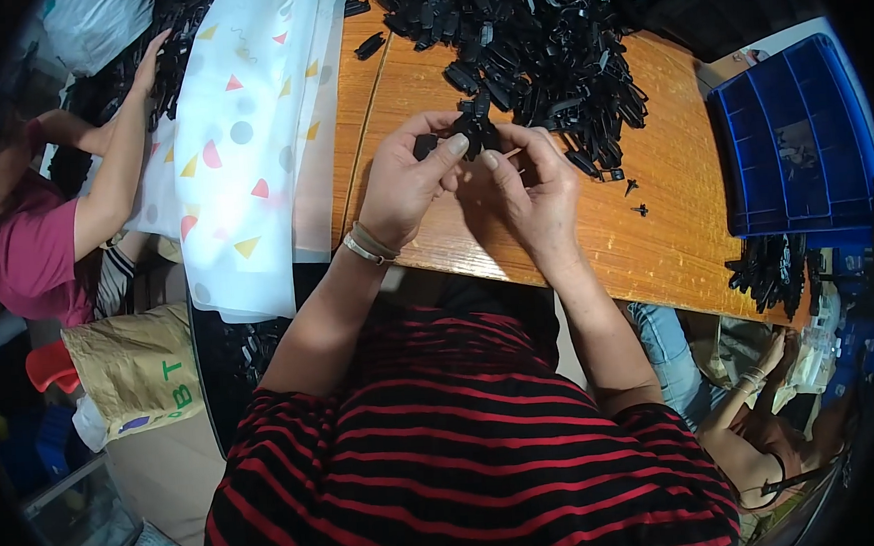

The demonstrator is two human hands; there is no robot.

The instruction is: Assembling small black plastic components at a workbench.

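In head view: left hand [411, 179] and right hand [540, 192] close together, both clamped on black part [473, 126] above tabletop [647, 265]; neither clearly nearer. Just before black heap [544, 51], on body side; cannot tell part's long axis.

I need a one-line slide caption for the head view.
Left hand and right hand handle black parts over a wooden table, near a black heap.

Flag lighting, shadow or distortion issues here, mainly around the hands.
Head view: shadow on the table between left hand and right hand; head view: pale sheen on the wood near its front edge; head view: black pieces at the fingers merge, detail hard to read; head view: corners black, blue bin near the right rim looks fisheye-skewed.
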